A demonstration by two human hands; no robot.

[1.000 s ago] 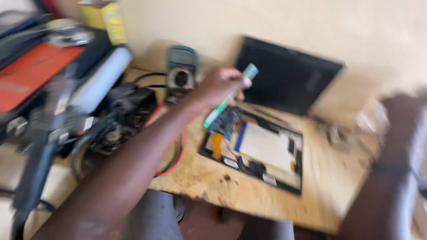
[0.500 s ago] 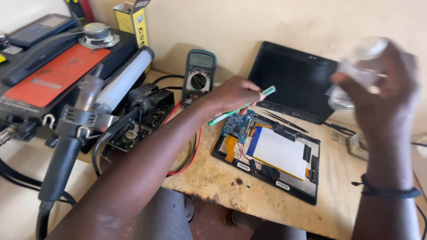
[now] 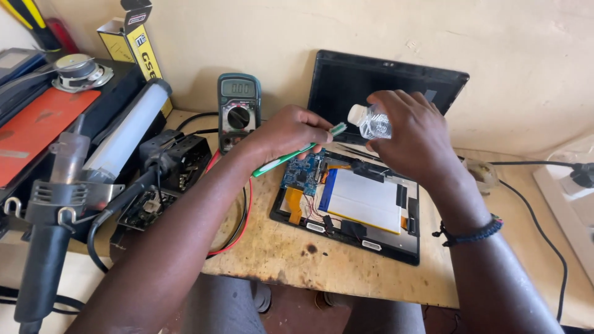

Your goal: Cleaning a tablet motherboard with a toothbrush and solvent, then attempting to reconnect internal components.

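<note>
My left hand (image 3: 288,133) grips a green and white toothbrush (image 3: 299,149), its head pointing up and right toward a small clear plastic bottle (image 3: 369,120) with a white cap. My right hand (image 3: 413,139) holds that bottle tilted, cap toward the brush head. Both hands hover over an opened tablet (image 3: 352,204) lying face down on the wooden bench, with its blue circuit board (image 3: 303,174), white battery (image 3: 365,201) and orange flex cables exposed. The tablet's black back cover (image 3: 346,83) leans against the wall behind.
A green multimeter (image 3: 239,110) stands at the wall with red and black leads. A hot-air gun (image 3: 52,229), a white tube lamp (image 3: 127,130), a rework station and a small speaker (image 3: 80,69) crowd the left. A white power strip (image 3: 572,192) with a black cable lies right.
My right hand has come in from the right with the bottle and lowered it to the brush head. The view has steadied and shifted left. My left hand stays over the tablet.
</note>
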